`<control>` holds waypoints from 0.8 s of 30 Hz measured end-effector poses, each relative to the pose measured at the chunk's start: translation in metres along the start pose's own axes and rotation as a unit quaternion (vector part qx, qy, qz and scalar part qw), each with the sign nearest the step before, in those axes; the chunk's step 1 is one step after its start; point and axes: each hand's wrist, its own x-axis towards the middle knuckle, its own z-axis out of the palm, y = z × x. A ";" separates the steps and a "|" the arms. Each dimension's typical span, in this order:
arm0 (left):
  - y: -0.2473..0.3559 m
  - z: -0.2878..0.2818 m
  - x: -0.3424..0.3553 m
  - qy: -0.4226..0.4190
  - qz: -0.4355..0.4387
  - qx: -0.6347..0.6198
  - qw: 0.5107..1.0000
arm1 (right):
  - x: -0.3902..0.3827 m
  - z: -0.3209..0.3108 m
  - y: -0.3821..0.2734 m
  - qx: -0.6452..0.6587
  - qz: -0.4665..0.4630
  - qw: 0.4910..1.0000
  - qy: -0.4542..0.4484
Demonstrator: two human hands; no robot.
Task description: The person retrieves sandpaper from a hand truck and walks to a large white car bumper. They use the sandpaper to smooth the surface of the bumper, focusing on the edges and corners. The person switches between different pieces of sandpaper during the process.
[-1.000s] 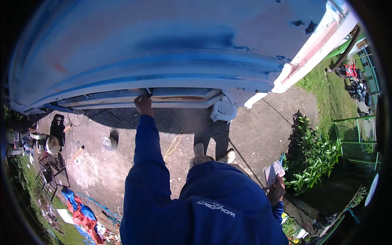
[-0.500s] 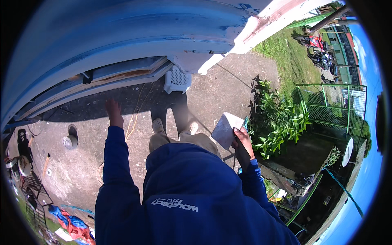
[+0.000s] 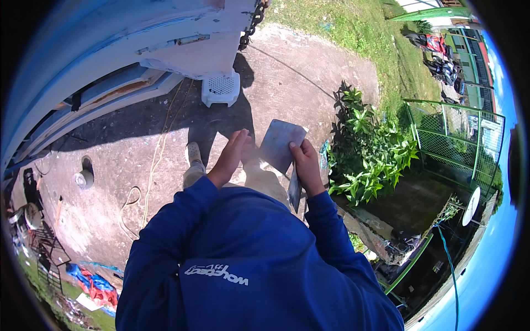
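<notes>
My right hand (image 3: 308,168) is closed on a flat, grey, square metal plate (image 3: 277,144), thumb on its upper face. A narrow dark blade-like piece (image 3: 295,190) sticks out below the same hand, toward my body; its kind and how it is gripped are unclear. My left hand (image 3: 229,159) is held in front of me with its fingers stretched out and nothing visible in it. A short gap separates it from the plate. My shoes are partly visible on the concrete beneath.
A white plastic stool (image 3: 221,89) stands by the blue-and-white wall (image 3: 182,22). A cord (image 3: 160,143) lies on the concrete floor (image 3: 116,165) to the left, near a round can-like object (image 3: 84,178). At right are a leafy bush (image 3: 367,160) and a green mesh fence (image 3: 458,138).
My left hand has come inward from the left, toward the plate. My right hand has brought the plate up and left. The view has shifted, showing more ground and a chain beside the wall.
</notes>
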 end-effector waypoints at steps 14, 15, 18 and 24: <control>-0.006 0.285 0.090 -0.176 0.156 0.166 0.958 | 0.151 -0.224 0.012 0.099 -0.176 0.939 0.277; 0.001 0.296 0.100 -0.134 0.139 0.158 0.968 | 0.156 -0.220 -0.005 0.162 -0.157 0.937 0.266; 0.018 0.311 0.143 -0.060 0.112 0.146 0.981 | 0.181 -0.226 -0.043 0.260 -0.162 0.915 0.262; 0.070 0.293 0.256 -0.020 0.224 0.141 0.964 | 0.271 -0.345 -0.056 0.101 -0.172 0.940 0.276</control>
